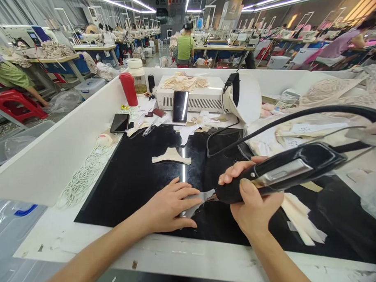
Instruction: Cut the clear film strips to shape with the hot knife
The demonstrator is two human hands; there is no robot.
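My left hand [169, 204] lies flat with its fingers spread, pressing a thin translucent grey piece [208, 195] onto the black mat [136, 197]. In my right hand [255, 209] is a black corded handheld tool [285, 167] with a silver panel on its side. Its narrow metal tip points left and meets the right end of the grey piece; whether they touch, I cannot tell. Beyond my left hand, a cream fabric piece [171, 156] with a raised middle rests on the mat. More cream strips [304, 219] lie right of my right wrist.
The tool's thick black cable [269, 121] arcs over the mat's right side. At the back stand a white vented box [204, 103], a phone [180, 107] and a red tumbler [128, 89]. Pale green cord [85, 174] lies in loops at left. White side walls [61, 145] border the table.
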